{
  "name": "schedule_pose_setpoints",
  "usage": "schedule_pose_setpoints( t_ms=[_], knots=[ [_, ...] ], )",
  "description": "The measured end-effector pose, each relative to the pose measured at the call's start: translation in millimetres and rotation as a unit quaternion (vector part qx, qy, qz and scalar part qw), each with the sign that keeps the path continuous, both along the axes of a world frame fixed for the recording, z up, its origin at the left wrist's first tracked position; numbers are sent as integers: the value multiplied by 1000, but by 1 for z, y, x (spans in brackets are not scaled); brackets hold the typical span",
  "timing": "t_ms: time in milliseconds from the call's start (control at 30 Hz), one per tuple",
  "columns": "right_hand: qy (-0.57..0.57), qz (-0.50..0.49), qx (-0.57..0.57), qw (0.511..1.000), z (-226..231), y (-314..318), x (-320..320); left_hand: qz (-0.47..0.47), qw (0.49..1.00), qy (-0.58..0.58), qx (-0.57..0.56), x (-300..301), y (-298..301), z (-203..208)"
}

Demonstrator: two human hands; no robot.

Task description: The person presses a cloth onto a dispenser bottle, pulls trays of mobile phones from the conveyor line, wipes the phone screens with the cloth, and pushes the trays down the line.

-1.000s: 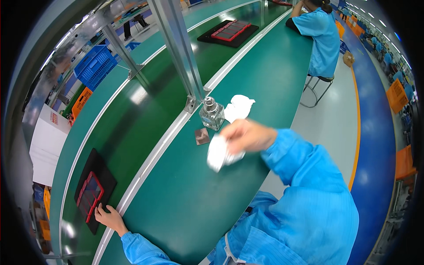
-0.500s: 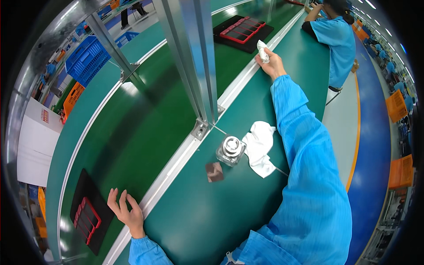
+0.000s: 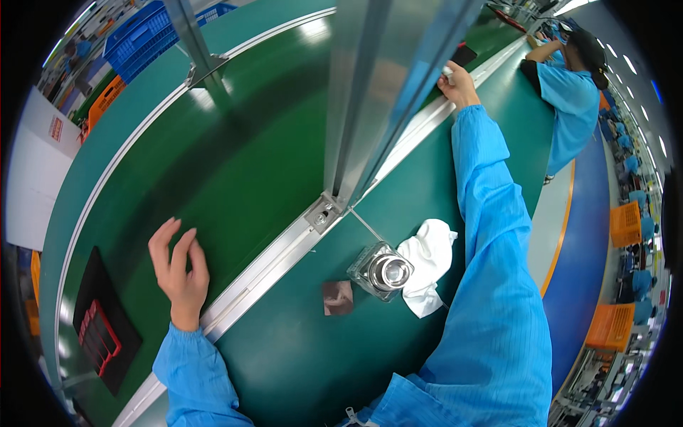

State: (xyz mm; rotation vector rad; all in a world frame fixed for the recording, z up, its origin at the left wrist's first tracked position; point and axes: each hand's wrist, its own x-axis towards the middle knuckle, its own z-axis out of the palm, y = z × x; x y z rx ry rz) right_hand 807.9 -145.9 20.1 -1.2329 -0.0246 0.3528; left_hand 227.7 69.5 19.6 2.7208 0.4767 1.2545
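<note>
The biggest thing I have in view is the green belt (image 3: 235, 174), curving from the lower left up toward the top right. Along its near side I see the table (image 3: 299, 363), divided from it by a pale metal rail (image 3: 263, 276). A metal post (image 3: 363, 92) rises from that rail and blocks a strip of my view. Beyond, at the table's far stretch, I see a co-worker (image 3: 569, 107) in a light blue shirt. At lower left a black mat (image 3: 101, 281) lies on the belt, carrying a red frame (image 3: 107, 326). My left hand (image 3: 181, 267) hovers over the belt to the right of that mat, fingers parted and loosely curled, with nothing in its grasp. My right hand (image 3: 459, 85) is reached far out, close beside the post, its fingers closed on a small white wad; just past it I catch a corner of another dark mat (image 3: 466, 55). On the table, a crumpled white cloth (image 3: 430, 260) lies right up against a clear glass bottle (image 3: 377, 270) with a silvery top. Left of the bottle, slightly apart, lies a brownish square (image 3: 337, 297). Smallest is the white wad (image 3: 447, 72) itself, only partly visible at my right fingertips.
</note>
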Motion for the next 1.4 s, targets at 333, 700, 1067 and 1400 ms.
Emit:
schedule_pose_setpoints(
  t_ms=[333,700,1067,1400],
  knots=[
    [-4,223,-15,975,16,49,-159,-183,667,-96,-716,156,-7,3],
    [73,523,168,832,-19,2,-195,-70,681,-246,-686,180,-4,-19],
    [8,311,176,934,-25,-104,-181,74,805,-342,-479,-14,1,-30],
    [-419,340,-136,831,77,-92,-347,84,747,-348,-561,-227,-140,-36]
  ],
)
